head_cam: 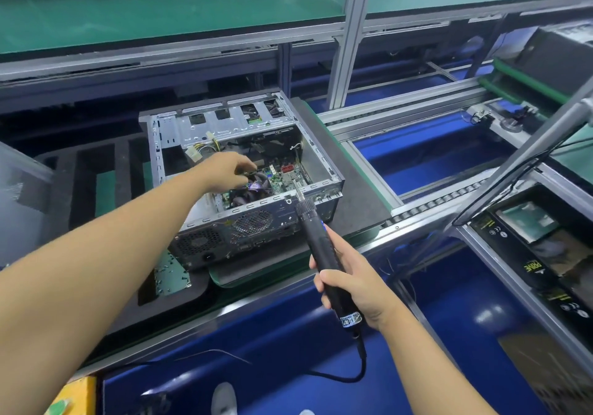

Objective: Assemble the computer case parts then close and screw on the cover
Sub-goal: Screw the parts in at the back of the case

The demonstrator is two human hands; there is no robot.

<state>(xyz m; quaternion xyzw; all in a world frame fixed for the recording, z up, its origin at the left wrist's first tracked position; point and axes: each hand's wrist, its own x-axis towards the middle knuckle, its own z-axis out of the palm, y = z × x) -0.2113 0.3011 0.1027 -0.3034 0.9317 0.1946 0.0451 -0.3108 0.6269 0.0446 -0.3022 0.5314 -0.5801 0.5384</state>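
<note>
Head view: left hand point(229, 170) pinches a small part point(250, 174) inside the open computer case point(224, 235) at centre, right hand point(348, 281) at its five o'clock grips the electric screwdriver point(316, 241); I'd seat the part squarely before driving.

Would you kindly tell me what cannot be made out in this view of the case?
Head view: the small green part pinched by the left hand is mostly hidden by its fingers.
Head view: whether the black electric screwdriver's bit meets a screw on the grey metal computer case is too small to tell.
</note>
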